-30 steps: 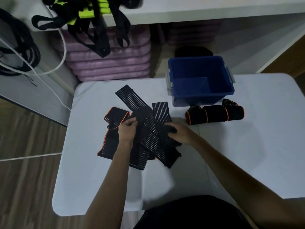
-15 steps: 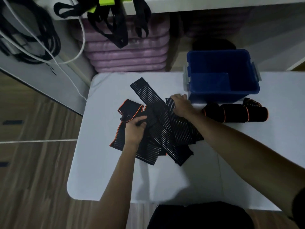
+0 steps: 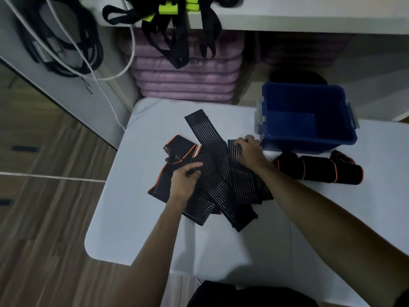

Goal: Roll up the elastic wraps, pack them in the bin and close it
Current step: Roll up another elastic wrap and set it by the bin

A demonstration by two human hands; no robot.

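A heap of black striped elastic wraps (image 3: 223, 187), some with orange edging, lies unrolled in the middle of the white table (image 3: 221, 244). My left hand (image 3: 184, 178) grips a fold of one wrap at the pile's left side. My right hand (image 3: 249, 151) pinches the far end of another striped wrap near the bin. The blue bin (image 3: 332, 138) stands open and looks empty at the table's far right. Three rolled wraps (image 3: 318, 169) with orange bands lie in a row just in front of the bin.
Purple mats (image 3: 188, 78) are stacked behind the table under a white shelf. Black and neon-yellow straps (image 3: 174, 23) hang from the shelf. Cables (image 3: 66, 41) hang at the left. Wooden floor lies left of the table. No bin lid is in view.
My right hand has moved from the pile's middle to the far end of a wrap beside the bin. My left hand has stayed on its wrap. The camera view has shifted left.
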